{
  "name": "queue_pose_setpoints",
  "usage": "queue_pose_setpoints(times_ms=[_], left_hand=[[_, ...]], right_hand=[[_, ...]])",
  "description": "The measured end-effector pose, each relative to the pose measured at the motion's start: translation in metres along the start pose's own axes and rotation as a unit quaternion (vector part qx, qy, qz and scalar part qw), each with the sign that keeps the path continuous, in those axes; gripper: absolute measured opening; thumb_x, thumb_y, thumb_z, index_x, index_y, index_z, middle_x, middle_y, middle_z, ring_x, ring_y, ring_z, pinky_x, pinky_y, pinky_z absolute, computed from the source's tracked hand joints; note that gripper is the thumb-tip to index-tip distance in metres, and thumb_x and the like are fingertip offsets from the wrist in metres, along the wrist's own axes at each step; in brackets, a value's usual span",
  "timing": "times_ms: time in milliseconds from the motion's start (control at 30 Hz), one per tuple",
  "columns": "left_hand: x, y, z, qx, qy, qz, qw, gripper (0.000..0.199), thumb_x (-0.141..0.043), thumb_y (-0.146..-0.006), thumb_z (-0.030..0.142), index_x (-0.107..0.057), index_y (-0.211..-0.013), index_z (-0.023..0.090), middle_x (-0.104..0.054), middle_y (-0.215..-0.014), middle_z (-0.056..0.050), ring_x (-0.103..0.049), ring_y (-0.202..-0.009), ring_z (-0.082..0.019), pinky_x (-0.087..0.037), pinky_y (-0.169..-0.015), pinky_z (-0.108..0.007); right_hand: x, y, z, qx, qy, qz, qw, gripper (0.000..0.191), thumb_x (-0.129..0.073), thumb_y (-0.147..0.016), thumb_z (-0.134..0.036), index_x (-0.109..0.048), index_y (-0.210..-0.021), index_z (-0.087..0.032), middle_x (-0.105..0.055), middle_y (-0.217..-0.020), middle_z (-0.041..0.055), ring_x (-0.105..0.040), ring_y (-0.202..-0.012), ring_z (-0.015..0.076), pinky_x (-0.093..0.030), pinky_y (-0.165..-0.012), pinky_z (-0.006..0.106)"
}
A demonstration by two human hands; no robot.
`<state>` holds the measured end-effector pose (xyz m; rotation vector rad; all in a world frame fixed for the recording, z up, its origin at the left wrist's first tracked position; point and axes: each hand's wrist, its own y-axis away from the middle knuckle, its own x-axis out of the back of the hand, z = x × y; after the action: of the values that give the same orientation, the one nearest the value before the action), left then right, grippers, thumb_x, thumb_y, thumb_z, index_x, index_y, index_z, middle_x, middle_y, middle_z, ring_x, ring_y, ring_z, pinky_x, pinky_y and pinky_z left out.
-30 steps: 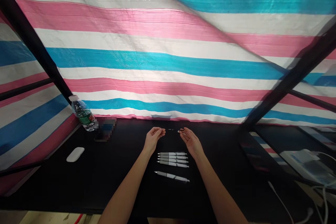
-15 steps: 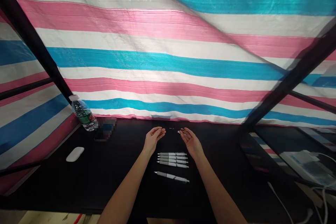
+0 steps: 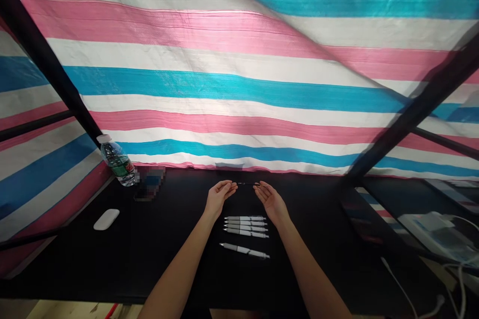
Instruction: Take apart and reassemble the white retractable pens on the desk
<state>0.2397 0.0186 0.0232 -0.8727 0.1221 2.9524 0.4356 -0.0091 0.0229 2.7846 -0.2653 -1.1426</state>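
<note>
Near the back of the black table, my left hand [image 3: 220, 196] and my right hand [image 3: 270, 199] face each other with fingertips pinched. Between them runs a thin dark rod [image 3: 247, 184], perhaps a pen refill, with one end at each hand's fingertips. Below the hands several white-and-grey pens [image 3: 245, 226] lie side by side in a close group, tips to the left. One more pen [image 3: 245, 250] lies apart, nearer the front edge and slightly slanted.
A water bottle [image 3: 119, 163] stands at the back left beside a blurred dark object [image 3: 149, 183]. A white oval case [image 3: 107, 219] lies on the left of the black table [image 3: 149, 244]. Cables [image 3: 398, 284] and a clear container [image 3: 430, 234] are at the right.
The thin rod now spans the gap between my fingertips, where a shorter light piece showed before. The white bit at my right fingertips no longer stands out. Both hands stay nearly in place.
</note>
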Motion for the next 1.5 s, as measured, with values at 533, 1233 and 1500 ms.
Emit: queue_pose_setpoints(times_ms=[533,1233,1500], left_hand=[[-0.002,0.003,-0.001,-0.005,-0.032,-0.05,0.998,0.034,-0.08,-0.068,0.034,-0.068,-0.089,0.01,-0.073,-0.094,-0.014,-0.069,-0.093,-0.026,-0.051,-0.095,-0.043],[-0.009,0.008,0.004,-0.026,-0.125,-0.07,0.989,0.047,-0.078,-0.067,0.039,-0.069,-0.104,0.012,-0.073,-0.096,-0.013,-0.068,-0.093,-0.026,-0.051,-0.092,-0.044],[0.024,-0.005,0.007,-0.217,-0.427,0.017,0.878,0.015,-0.076,-0.066,0.025,-0.074,-0.08,0.021,-0.068,-0.091,-0.01,-0.057,-0.098,-0.029,-0.041,-0.097,-0.044]], right_hand=[[0.001,0.002,0.001,0.001,0.026,-0.021,0.999,0.017,-0.062,-0.082,-0.027,-0.072,-0.091,-0.016,-0.074,-0.097,0.0086,-0.07,-0.096,0.0209,-0.054,-0.093,0.033],[0.006,-0.002,0.0,-0.014,0.014,-0.028,0.999,0.016,-0.062,-0.081,-0.026,-0.07,-0.092,-0.017,-0.074,-0.098,0.0089,-0.068,-0.101,0.0221,-0.05,-0.099,0.035],[0.012,-0.007,-0.002,-0.005,-0.015,-0.001,1.0,0.016,-0.063,-0.08,-0.024,-0.07,-0.092,-0.018,-0.074,-0.096,0.008,-0.067,-0.105,0.0221,-0.052,-0.098,0.034]])
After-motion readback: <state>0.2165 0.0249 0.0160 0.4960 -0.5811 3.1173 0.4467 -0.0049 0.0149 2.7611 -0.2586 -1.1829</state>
